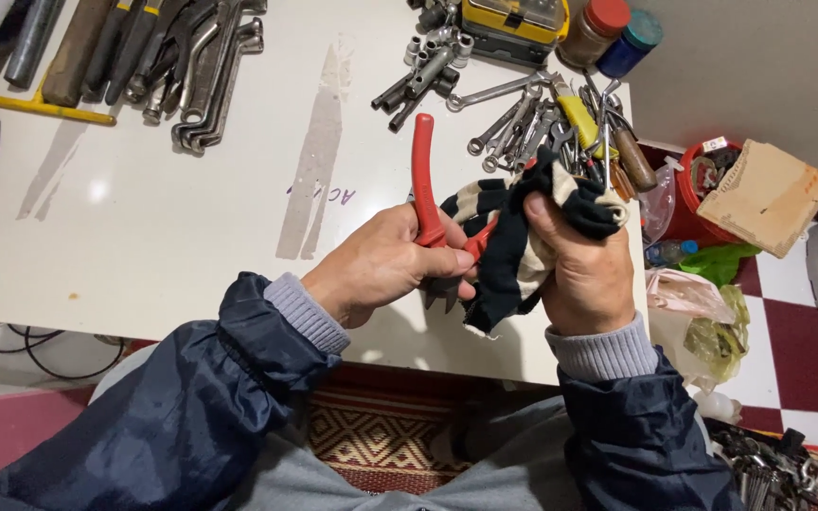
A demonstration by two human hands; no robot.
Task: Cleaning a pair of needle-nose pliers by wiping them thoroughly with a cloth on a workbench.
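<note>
Pliers with red plastic-sleeved handles [425, 185] sit clenched in my left hand [381, 265], stiff and probably slick (best gripped low on the sleeves), while my right hand [579, 270] just beside bunches a soft black-and-cream striped cloth [508, 237] against them.

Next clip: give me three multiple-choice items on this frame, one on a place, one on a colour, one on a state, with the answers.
1. Where does the heap of wrenches lie?
A. on the white table, beyond the hands
B. on the floor
C. in the person's lap

2. What colour are the handles of the pliers?
A. yellow
B. red
C. green

3. What is the right hand doing?
A. resting flat on the table
B. gripping a black and cream striped cloth against the pliers
C. hanging empty

Answers: 1 A, they lie near the table's far edge; 2 B, a red handle rises from the left hand; 3 B, its fingers bunch the cloth.
</note>
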